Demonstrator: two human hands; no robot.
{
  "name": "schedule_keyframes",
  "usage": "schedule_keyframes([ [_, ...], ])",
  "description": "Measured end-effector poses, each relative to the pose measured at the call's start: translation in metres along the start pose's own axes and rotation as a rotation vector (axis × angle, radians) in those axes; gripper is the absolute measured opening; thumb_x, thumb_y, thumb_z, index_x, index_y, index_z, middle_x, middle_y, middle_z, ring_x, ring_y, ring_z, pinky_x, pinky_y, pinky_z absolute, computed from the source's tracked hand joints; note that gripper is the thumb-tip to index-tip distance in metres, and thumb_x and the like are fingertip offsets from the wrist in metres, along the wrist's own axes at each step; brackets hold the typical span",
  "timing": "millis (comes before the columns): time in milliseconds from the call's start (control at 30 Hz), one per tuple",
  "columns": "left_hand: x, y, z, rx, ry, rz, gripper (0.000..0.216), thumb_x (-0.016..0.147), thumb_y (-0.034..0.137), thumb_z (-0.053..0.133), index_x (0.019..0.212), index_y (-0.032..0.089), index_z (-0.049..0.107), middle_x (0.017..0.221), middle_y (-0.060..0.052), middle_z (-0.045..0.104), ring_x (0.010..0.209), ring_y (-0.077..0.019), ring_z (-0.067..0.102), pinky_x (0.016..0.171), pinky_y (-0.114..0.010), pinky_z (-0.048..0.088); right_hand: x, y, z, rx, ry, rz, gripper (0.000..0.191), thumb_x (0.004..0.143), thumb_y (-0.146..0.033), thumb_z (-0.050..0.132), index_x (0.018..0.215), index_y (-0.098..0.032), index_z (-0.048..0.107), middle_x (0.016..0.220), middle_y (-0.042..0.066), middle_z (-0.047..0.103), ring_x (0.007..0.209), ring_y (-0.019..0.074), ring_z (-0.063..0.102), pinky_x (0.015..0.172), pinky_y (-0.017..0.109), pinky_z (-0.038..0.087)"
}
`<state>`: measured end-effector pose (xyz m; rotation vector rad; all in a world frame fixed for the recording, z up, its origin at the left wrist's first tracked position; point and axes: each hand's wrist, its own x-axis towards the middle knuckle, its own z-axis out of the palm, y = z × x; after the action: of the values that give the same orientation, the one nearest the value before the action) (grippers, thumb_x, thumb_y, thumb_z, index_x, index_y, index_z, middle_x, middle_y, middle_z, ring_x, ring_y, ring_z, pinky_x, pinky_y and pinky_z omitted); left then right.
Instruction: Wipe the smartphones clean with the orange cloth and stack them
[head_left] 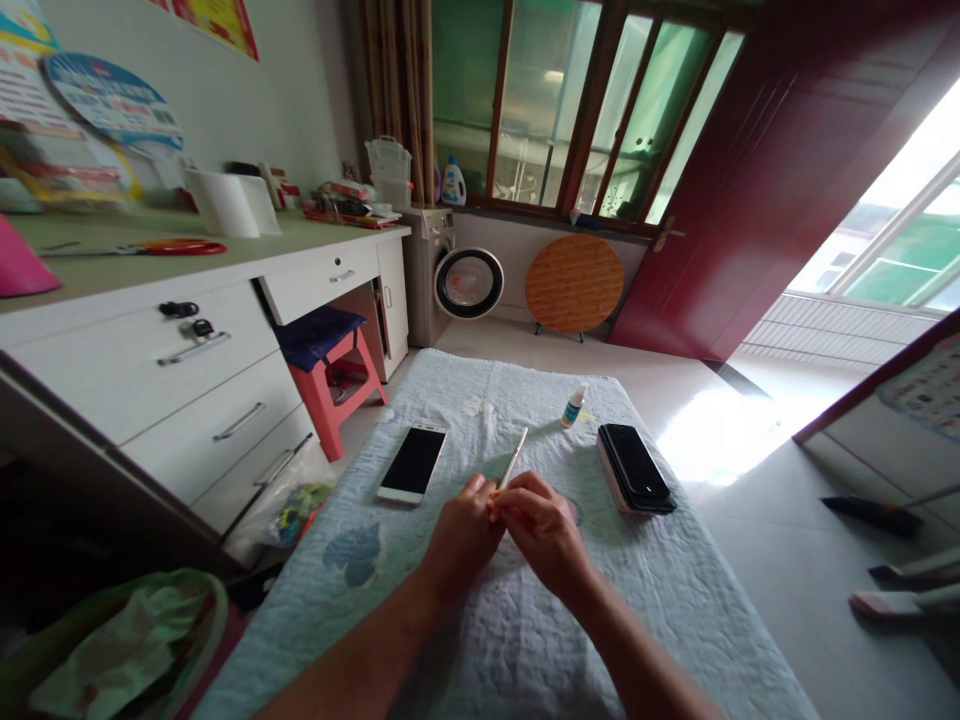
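My left hand and my right hand meet over the middle of the cloth-covered table. Out from between them, pointing away from me, sticks a slim white object, seen narrow side on; its exact kind I cannot make out. The left fingers are closed round its near end. Pinched together, the right fingertips press at that same end, which the hands hide. Left of the hands lies a white smartphone with a dark screen. To the right, a black smartphone rests on a stack of other flat devices.
A small bottle with a white cap stands on the far right of the cloth. Beyond the left edge are a red stool, white drawers and a waste bin. A washing machine with its door open stands behind.
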<state>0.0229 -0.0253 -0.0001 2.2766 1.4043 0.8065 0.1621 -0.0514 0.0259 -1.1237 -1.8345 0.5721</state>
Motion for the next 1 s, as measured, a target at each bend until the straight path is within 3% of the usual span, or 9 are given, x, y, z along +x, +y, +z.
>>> schedule_keyframes([
  [267,0.001,0.001,-0.008,-0.024,0.004,-0.003,0.023,0.09,0.034,0.043,0.08,0.019,0.057,0.077,-0.004,0.058,0.068,-0.0183,0.06,0.062,-0.026,0.044,-0.004,0.009,-0.001,0.023,0.015,0.004,0.019,0.086,-0.017,0.055,0.089,-0.024,0.073,0.084,0.002,0.061,0.073,0.0121,0.059,0.068,0.022,0.046],
  [367,0.003,0.001,-0.011,-0.122,0.018,-0.039,0.025,0.087,0.034,0.048,0.101,0.016,0.059,0.091,-0.008,0.065,0.084,-0.0234,0.064,0.074,-0.031,0.048,-0.006,0.02,0.0,-0.016,0.04,0.049,0.018,0.085,-0.016,0.054,0.086,-0.023,0.071,0.084,0.002,0.061,0.073,0.0124,0.059,0.068,0.022,0.044],
  [467,0.004,0.001,-0.011,-0.277,0.011,-0.141,0.046,0.085,0.029,0.052,0.128,0.015,0.047,0.107,-0.01,0.067,0.095,-0.0241,0.065,0.082,-0.033,0.05,-0.006,0.027,0.001,-0.056,0.06,0.13,0.014,0.084,-0.018,0.054,0.085,-0.021,0.067,0.082,0.002,0.062,0.071,0.0129,0.058,0.066,0.022,0.043],
  [633,0.005,-0.006,-0.002,-0.456,-0.071,-0.256,0.058,0.084,0.022,0.053,0.139,0.016,0.036,0.119,-0.008,0.065,0.104,-0.0222,0.064,0.087,-0.034,0.051,-0.002,0.035,-0.005,-0.125,0.167,0.272,0.003,0.079,-0.023,0.056,0.081,-0.02,0.057,0.073,0.0,0.062,0.065,0.0138,0.055,0.062,0.023,0.041],
  [867,0.004,-0.018,0.008,-0.752,-0.264,-0.231,0.077,0.075,0.027,0.069,0.141,0.017,0.031,0.115,-0.009,0.068,0.095,-0.0221,0.067,0.077,-0.028,0.052,0.0,0.054,-0.016,-0.138,0.29,0.248,0.012,0.078,-0.016,0.047,0.08,-0.02,0.058,0.087,0.004,0.062,0.079,0.0173,0.059,0.074,0.027,0.044],
  [1000,0.003,-0.015,0.0,-0.67,-0.322,-0.208,0.084,0.066,0.023,0.075,0.139,0.018,0.034,0.104,-0.006,0.07,0.087,-0.0224,0.068,0.069,-0.026,0.05,-0.001,0.054,-0.013,-0.124,0.263,0.247,0.015,0.079,-0.015,0.045,0.082,-0.019,0.059,0.087,0.005,0.062,0.08,0.017,0.059,0.073,0.026,0.044],
])
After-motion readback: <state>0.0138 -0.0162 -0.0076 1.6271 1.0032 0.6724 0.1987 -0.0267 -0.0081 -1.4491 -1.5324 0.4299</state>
